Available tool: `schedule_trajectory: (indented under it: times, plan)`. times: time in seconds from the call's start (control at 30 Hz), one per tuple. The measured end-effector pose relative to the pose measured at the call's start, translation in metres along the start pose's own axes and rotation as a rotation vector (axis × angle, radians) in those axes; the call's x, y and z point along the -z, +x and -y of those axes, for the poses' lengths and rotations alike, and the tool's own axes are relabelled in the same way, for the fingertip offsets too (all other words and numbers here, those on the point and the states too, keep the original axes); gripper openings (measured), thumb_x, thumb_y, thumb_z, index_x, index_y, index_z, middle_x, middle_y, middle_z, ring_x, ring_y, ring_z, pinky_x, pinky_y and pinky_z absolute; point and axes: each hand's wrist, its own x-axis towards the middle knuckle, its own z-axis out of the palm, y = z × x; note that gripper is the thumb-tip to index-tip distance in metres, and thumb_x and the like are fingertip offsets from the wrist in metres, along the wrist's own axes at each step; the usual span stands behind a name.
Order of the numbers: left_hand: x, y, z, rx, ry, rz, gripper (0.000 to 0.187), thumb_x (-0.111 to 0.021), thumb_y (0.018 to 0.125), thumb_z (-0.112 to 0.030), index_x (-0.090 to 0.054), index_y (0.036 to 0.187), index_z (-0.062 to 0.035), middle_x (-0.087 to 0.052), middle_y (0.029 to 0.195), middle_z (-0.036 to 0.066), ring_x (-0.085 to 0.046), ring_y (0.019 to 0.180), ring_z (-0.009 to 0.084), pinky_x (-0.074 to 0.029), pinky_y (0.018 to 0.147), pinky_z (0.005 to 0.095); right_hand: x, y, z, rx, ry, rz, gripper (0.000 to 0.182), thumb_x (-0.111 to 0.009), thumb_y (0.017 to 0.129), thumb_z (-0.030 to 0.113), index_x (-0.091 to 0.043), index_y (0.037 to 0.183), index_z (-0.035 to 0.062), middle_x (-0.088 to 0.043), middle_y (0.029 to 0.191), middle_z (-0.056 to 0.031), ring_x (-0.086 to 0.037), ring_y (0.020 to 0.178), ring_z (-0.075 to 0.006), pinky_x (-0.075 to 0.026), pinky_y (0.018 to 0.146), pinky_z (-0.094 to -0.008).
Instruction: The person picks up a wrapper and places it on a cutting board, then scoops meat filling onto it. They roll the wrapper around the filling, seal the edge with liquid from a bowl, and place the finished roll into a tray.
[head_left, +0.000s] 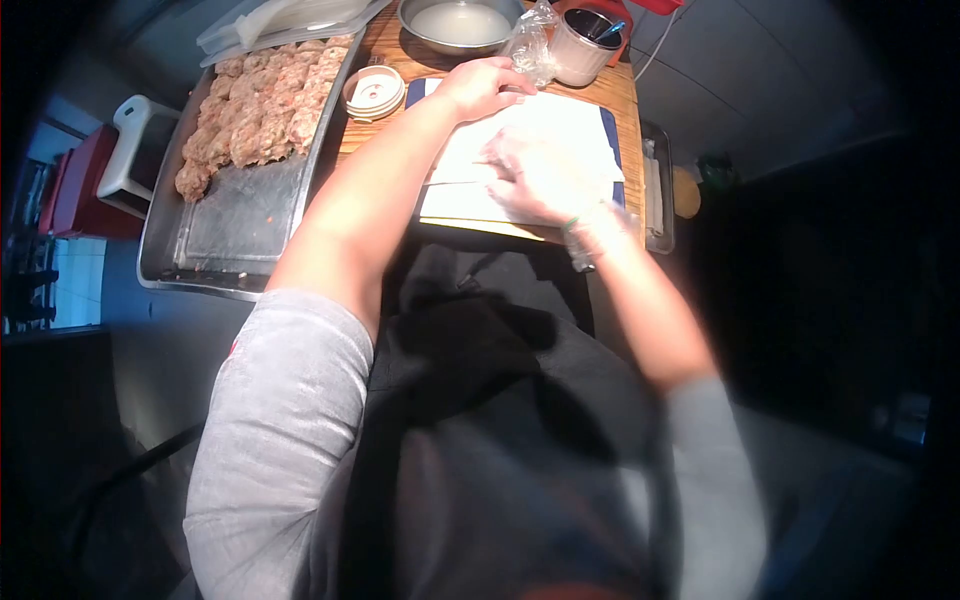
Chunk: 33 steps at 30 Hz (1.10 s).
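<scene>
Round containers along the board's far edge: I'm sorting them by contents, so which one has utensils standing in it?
The white cup at far right; the steel bowl holds pale liquid, the small tub is lidded.

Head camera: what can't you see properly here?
- White sheet on the board: glare washes it out; what it is cannot be told.
- Right hand: overexposed and blurred; fingers unclear.
- Left hand: its fingertips merge with the glare.
- Bowl: top edge cuts it off.
- Cup: contents too small.
- Tray: meat pieces blurred.
- Right side: dark.
</scene>
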Motion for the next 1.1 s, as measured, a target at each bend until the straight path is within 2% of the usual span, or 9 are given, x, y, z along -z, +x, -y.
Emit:
schedule_trajectory:
  times: [0.1, 0.13, 0.23, 0.37, 0.43, 0.5, 0.53, 0.87, 1.1]
  plan:
    - [0.0, -0.003, -0.004, 0.03, 0.016, -0.008, 0.027, -0.067, 0.088, -0.029, -0.073, 0.114, -0.0293, -0.063, 0.118, 0.01, -0.061, 0.112, 0.0285, -0.048, 0.1, 0.0412, 0.0, 0.002, 0.016, -0.022, -0.008, 0.114, 0.018, -0.068, 0.079, 0.013, -0.064, 0.094, 0.0041, -0.064, 0.093, -0.0127, -0.063, 0.091, -0.0313, -0.05, 0.082, -0.0406]
    - [0.0, -0.003, -0.005, 0.038, 0.034, -0.021, 0.027, -0.068, 0.088, -0.028, -0.073, 0.114, -0.0293, -0.063, 0.119, 0.01, -0.061, 0.112, 0.0288, -0.048, 0.1, 0.0411, 0.011, 0.006, 0.016, -0.122, -0.036, 0.29, 0.028, -0.069, 0.078, 0.012, -0.066, 0.105, 0.0035, -0.065, 0.101, -0.0131, -0.064, 0.097, -0.0297, -0.05, 0.088, -0.0393]
    - [0.004, -0.001, -0.006, 0.067, -0.023, 0.047, 0.027, -0.068, 0.088, -0.028, -0.073, 0.114, -0.0298, -0.062, 0.124, 0.012, -0.061, 0.115, 0.0294, -0.047, 0.101, 0.0412, 0.033, -0.007, -0.016, -0.082, 0.198, 0.19, 0.041, -0.069, 0.078, 0.013, -0.065, 0.118, 0.0045, -0.066, 0.112, -0.0129, -0.065, 0.103, -0.0278, -0.049, 0.096, -0.038]
    - [-0.011, -0.005, 0.001, 0.015, 0.056, -0.13, 0.026, -0.069, 0.087, -0.028, -0.073, 0.113, -0.0278, -0.063, 0.119, 0.009, -0.061, 0.112, 0.0287, -0.048, 0.099, 0.0411, 0.047, -0.027, -0.028, -0.086, 0.127, 0.126, 0.04, -0.065, 0.08, 0.006, -0.066, 0.12, 0.0047, -0.067, 0.116, -0.0141, -0.064, 0.108, -0.031, -0.05, 0.098, -0.0371]
    - [-0.009, -0.005, -0.001, 0.026, 0.049, -0.133, 0.026, -0.069, 0.086, -0.028, -0.074, 0.112, -0.0263, -0.064, 0.116, 0.007, -0.061, 0.111, 0.0281, -0.048, 0.099, 0.041, 0.05, -0.03, -0.033, -0.098, 0.131, 0.153, 0.053, -0.067, 0.078, 0.005, -0.059, 0.13, 0.0057, -0.067, 0.113, -0.0132, -0.066, 0.104, -0.0274, -0.051, 0.095, -0.0364]
    - [0.006, -0.006, -0.015, 0.079, -0.01, -0.023, 0.028, -0.068, 0.086, -0.026, -0.073, 0.113, -0.0244, -0.06, 0.128, 0.015, -0.057, 0.121, 0.0321, -0.045, 0.104, 0.0422, 0.061, -0.026, -0.028, -0.248, 0.185, 0.233, 0.06, -0.07, 0.077, 0.006, -0.056, 0.136, 0.0062, -0.067, 0.112, -0.0126, -0.066, 0.102, -0.0249, -0.052, 0.093, -0.0356]
    - [0.011, -0.006, -0.018, 0.107, -0.037, 0.034, 0.029, -0.068, 0.086, -0.026, -0.072, 0.114, -0.0235, -0.058, 0.133, 0.018, -0.054, 0.126, 0.034, -0.044, 0.107, 0.0428, 0.065, -0.028, -0.028, -0.141, 0.192, 0.156, 0.07, -0.073, 0.075, 0.004, -0.051, 0.141, 0.0071, -0.066, 0.109, -0.0123, -0.066, 0.099, -0.0221, -0.054, 0.09, -0.034]
    - [0.006, -0.007, -0.014, 0.076, -0.051, -0.011, 0.028, -0.068, 0.084, -0.025, -0.073, 0.111, -0.0218, -0.063, 0.119, 0.013, -0.06, 0.113, 0.0315, -0.048, 0.099, 0.0419, 0.067, -0.055, -0.054, -0.273, 0.099, 0.04, 0.069, -0.073, 0.077, -0.002, -0.052, 0.142, 0.008, -0.067, 0.11, -0.0122, -0.066, 0.1, -0.0195, -0.055, 0.09, -0.0317]
    - [0.005, -0.004, -0.014, 0.07, 0.024, -0.004, 0.03, -0.067, 0.084, -0.024, -0.073, 0.114, -0.0208, -0.065, 0.121, 0.014, -0.061, 0.115, 0.0306, -0.049, 0.098, 0.0425, 0.066, -0.068, -0.056, -0.284, 0.25, 0.013, 0.054, -0.071, 0.083, -0.002, -0.057, 0.135, 0.0041, -0.068, 0.112, -0.0119, -0.068, 0.102, -0.0205, -0.054, 0.092, -0.0313]
